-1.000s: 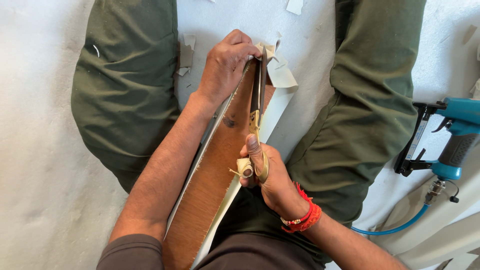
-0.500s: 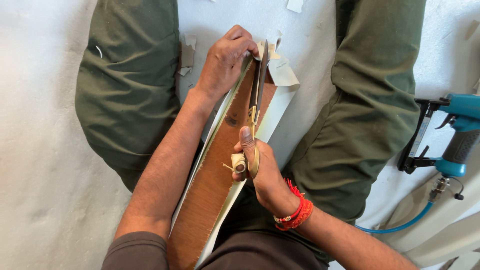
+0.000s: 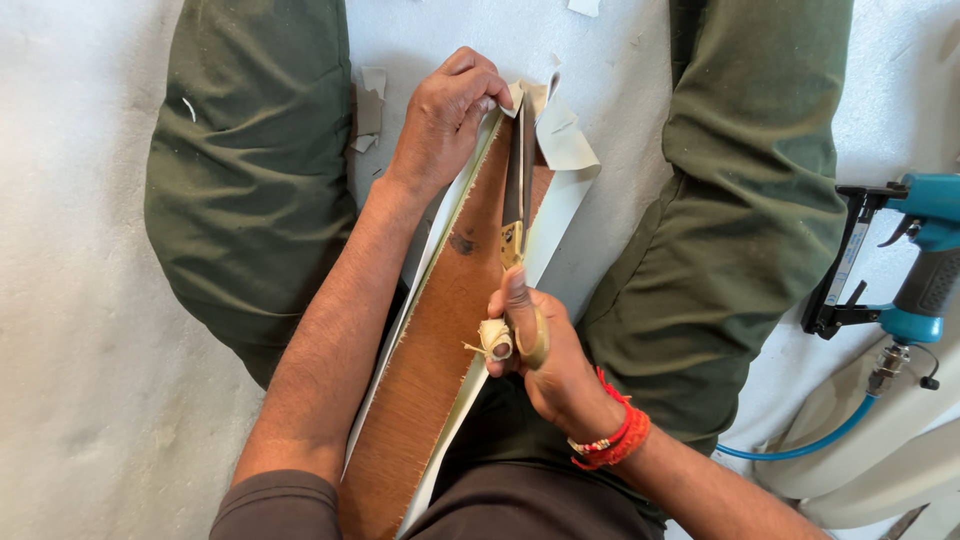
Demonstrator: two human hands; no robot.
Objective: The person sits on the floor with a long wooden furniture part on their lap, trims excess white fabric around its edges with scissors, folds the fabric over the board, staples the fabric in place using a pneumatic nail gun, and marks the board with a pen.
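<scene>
A long brown wooden board [image 3: 430, 360] wrapped in cream fabric [image 3: 565, 140] lies between my knees, running away from me. My left hand [image 3: 445, 110] grips the fabric at the board's far left corner. My right hand [image 3: 545, 355] holds a pair of large scissors [image 3: 515, 190] by their brass, cloth-wrapped handles. The dark blades lie along the board and reach up to the fabric at the far end. A red thread band circles my right wrist.
My legs in green trousers [image 3: 250, 180] spread to both sides on a whitish floor [image 3: 80, 300]. A teal pneumatic stapler [image 3: 900, 270] with a blue hose [image 3: 800, 450] rests at the right. Small fabric scraps [image 3: 368, 105] lie near my left knee.
The scissors have slid forward along the board toward the far end, and my right hand has moved up with them. My left hand keeps its grip on the fabric.
</scene>
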